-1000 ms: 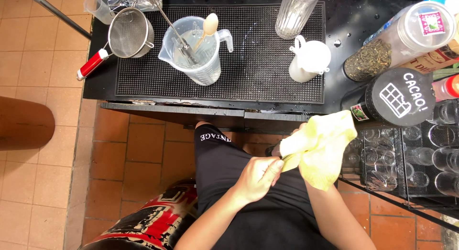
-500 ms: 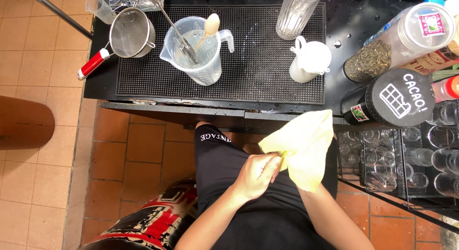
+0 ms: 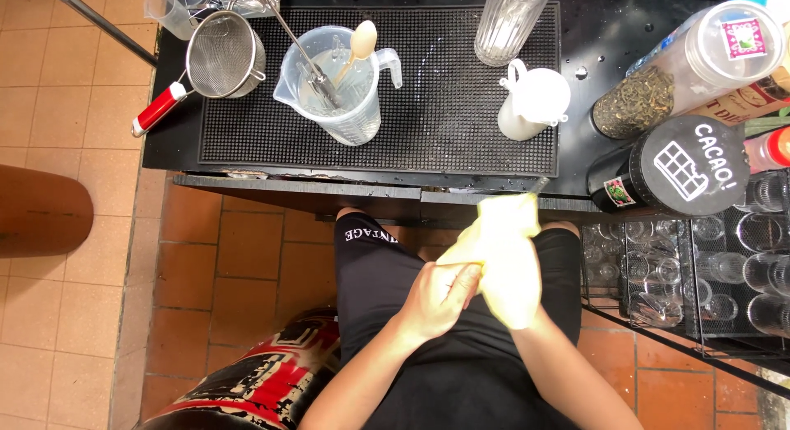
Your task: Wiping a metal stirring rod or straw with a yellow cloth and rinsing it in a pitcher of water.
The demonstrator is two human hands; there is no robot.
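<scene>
The black counter point(image 3: 576, 68) carries a measuring jug point(image 3: 333, 88), a strainer point(image 3: 222, 55) and jars. Below its edge, the left hand point(image 3: 440, 298) clenches its fingers on a yellow cloth point(image 3: 502, 257); the right hand is hidden beneath, so wiping seems underway.

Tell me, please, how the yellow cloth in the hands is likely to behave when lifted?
The yellow cloth probably hangs floppy: it folds and drapes around the left hand. It looks light, bunching easily. It likely hides the right hand beneath, so a grip there cannot be judged.
</scene>
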